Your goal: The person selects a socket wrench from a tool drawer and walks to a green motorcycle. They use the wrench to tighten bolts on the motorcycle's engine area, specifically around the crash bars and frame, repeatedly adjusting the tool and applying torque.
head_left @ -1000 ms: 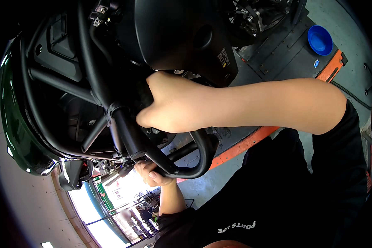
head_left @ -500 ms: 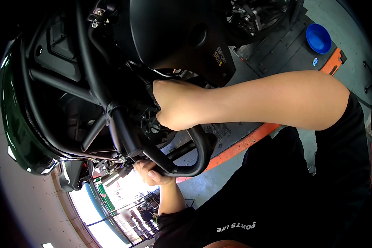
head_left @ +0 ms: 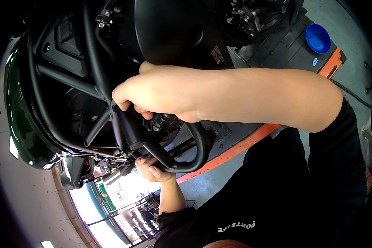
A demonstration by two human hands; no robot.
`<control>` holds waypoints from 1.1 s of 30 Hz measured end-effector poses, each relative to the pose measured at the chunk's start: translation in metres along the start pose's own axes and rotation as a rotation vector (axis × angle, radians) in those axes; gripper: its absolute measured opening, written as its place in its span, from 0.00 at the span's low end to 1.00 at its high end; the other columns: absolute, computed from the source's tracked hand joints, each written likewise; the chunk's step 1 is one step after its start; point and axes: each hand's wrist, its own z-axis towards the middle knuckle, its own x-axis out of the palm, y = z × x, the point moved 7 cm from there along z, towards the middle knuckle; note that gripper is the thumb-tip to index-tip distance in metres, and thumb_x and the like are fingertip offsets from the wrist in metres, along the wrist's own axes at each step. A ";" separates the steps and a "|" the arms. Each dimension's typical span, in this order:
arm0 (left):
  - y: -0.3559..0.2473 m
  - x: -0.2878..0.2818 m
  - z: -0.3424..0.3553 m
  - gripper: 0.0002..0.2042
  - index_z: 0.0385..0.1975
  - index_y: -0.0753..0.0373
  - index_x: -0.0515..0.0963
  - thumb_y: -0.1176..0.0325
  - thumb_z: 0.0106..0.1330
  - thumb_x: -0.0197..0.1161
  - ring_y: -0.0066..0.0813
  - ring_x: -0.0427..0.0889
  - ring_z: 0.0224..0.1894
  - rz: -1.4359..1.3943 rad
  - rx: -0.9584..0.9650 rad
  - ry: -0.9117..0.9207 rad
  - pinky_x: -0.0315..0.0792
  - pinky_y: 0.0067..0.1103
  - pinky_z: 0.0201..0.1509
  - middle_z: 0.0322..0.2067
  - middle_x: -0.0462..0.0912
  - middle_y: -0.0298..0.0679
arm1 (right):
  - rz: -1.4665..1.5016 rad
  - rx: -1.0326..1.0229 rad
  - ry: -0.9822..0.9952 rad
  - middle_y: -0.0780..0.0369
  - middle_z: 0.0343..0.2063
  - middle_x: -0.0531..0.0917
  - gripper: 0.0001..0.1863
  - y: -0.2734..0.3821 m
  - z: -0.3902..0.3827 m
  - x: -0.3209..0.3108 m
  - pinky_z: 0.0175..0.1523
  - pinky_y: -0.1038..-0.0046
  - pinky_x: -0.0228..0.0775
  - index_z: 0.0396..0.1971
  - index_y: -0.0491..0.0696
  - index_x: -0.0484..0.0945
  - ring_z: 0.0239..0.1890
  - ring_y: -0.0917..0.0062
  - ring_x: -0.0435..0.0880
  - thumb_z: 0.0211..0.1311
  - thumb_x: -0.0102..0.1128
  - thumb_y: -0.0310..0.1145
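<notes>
A black tubular crash bar point(head_left: 132, 131) bends in a loop beside the motorcycle's engine. My left hand point(head_left: 153, 169) is closed around its lower part, thumb and fingers wrapped over the tube. From the right, my right forearm reaches across the bike. My right hand point(head_left: 138, 89) is curled at the upper end of the bar, next to a joint point(head_left: 111, 108) on the black frame tubes point(head_left: 96, 62). Its bent fingers come down on either side of the bar; the palm side is partly hidden. Just below the right wrist shows part of the engine point(head_left: 158, 126).
A dark green glossy body panel point(head_left: 18, 111) lies at the left, and a black cover point(head_left: 173, 37) stands above my right arm. The bike is over a dark platform with an orange edge point(head_left: 231, 149). A blue bowl point(head_left: 318, 38) sits at its far right.
My right hand has moved left, from beside the engine to the upper end of the crash bar. My left hand keeps its grip. The view has shifted slightly.
</notes>
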 end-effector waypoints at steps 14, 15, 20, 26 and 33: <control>0.000 0.001 0.000 0.24 0.18 0.66 0.73 0.57 0.74 0.44 0.42 0.72 0.27 0.003 0.019 0.004 0.68 0.36 0.39 0.18 0.74 0.44 | -0.570 -0.094 0.108 0.47 0.27 0.87 0.24 -0.035 0.006 -0.009 0.39 0.63 0.81 0.47 0.24 0.76 0.31 0.62 0.90 0.67 0.62 0.35; 0.000 0.001 0.001 0.24 0.18 0.66 0.73 0.56 0.74 0.44 0.41 0.71 0.26 -0.007 0.020 0.006 0.68 0.36 0.39 0.17 0.74 0.44 | -0.621 -0.146 0.085 0.46 0.28 0.87 0.23 -0.035 0.007 -0.009 0.41 0.63 0.82 0.48 0.25 0.75 0.34 0.60 0.91 0.68 0.61 0.34; 0.001 0.001 0.000 0.25 0.18 0.66 0.73 0.56 0.75 0.44 0.39 0.71 0.26 -0.017 0.015 -0.012 0.67 0.35 0.38 0.17 0.74 0.42 | -0.748 -0.068 0.072 0.40 0.39 0.88 0.24 -0.049 0.016 -0.006 0.51 0.59 0.84 0.55 0.27 0.73 0.45 0.52 0.92 0.68 0.63 0.31; -0.004 0.001 0.001 0.24 0.18 0.66 0.73 0.56 0.74 0.44 0.40 0.71 0.25 0.018 0.026 -0.019 0.67 0.35 0.38 0.17 0.74 0.43 | -0.763 -0.016 0.082 0.40 0.37 0.88 0.24 -0.046 0.018 -0.003 0.49 0.60 0.83 0.55 0.27 0.74 0.42 0.53 0.92 0.67 0.63 0.31; -0.003 0.000 0.001 0.24 0.18 0.67 0.74 0.57 0.73 0.46 0.45 0.70 0.25 0.005 -0.001 -0.006 0.67 0.38 0.39 0.17 0.72 0.47 | -0.299 -0.066 0.047 0.52 0.24 0.84 0.19 -0.018 -0.002 -0.007 0.32 0.65 0.73 0.31 0.30 0.83 0.25 0.68 0.82 0.54 0.69 0.35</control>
